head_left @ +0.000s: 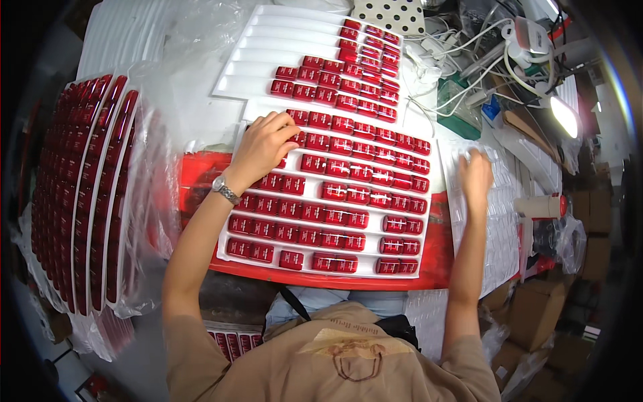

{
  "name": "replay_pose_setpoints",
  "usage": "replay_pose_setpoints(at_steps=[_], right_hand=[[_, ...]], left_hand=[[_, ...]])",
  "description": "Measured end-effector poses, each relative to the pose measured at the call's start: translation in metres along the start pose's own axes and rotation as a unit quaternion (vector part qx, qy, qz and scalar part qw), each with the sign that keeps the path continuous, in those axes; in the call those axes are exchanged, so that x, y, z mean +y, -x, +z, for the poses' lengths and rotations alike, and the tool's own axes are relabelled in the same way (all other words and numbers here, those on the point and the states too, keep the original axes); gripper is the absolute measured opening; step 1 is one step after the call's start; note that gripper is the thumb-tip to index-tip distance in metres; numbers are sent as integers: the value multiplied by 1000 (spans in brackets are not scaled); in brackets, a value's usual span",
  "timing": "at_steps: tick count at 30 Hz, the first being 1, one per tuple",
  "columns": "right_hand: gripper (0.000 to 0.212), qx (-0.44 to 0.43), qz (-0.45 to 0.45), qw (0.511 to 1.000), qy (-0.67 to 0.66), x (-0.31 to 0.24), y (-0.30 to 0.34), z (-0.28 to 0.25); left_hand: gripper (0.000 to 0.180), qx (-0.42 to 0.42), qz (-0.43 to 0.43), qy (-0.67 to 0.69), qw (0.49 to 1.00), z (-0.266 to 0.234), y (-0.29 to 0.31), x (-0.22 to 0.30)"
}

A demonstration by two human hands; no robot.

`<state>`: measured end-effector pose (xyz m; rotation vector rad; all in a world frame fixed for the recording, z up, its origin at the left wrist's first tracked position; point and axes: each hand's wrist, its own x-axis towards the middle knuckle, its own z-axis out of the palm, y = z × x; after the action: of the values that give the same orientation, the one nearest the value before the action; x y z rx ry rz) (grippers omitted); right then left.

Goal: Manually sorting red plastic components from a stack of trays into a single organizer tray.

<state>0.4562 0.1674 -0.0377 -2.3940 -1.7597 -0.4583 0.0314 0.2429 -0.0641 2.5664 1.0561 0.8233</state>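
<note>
A white ridged tray (376,245) lies in front of me, with small glossy red containers (312,212) in rows and several gaps between them. My left hand (266,142), with a watch on the wrist, reaches over the tray's upper left part. Its fingers are bent and closed on a red container (297,139), partly hidden by the fingertips. To the right of the tray, my right hand (476,175) is over a stack of clear sheets (495,221) marked with small repeated shapes. Those fingers are drawn together; whatever is between them is too small to make out.
Behind is a second white tray (262,48), partly filled with red containers. Filled trays in plastic wrap (87,194) stand at the left. A lit lamp (564,117), tangled white cables (462,50) and a green box (458,110) crowd the right back. Cardboard boxes (529,311) sit lower right.
</note>
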Motion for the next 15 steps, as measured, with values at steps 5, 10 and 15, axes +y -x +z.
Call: replay_pose_setpoints(at_steps=[5, 10, 15], right_hand=[[25, -66, -61, 995, -48, 45, 2, 10], [26, -72, 44, 741, -666, -56, 7, -39], [22, -108, 1, 624, -774, -192, 47, -81]], left_hand=[[33, 13, -56, -25, 998, -31, 13, -29], [30, -2, -83, 1, 997, -41, 16, -20], [33, 116, -99, 245, 957, -25, 3, 82]])
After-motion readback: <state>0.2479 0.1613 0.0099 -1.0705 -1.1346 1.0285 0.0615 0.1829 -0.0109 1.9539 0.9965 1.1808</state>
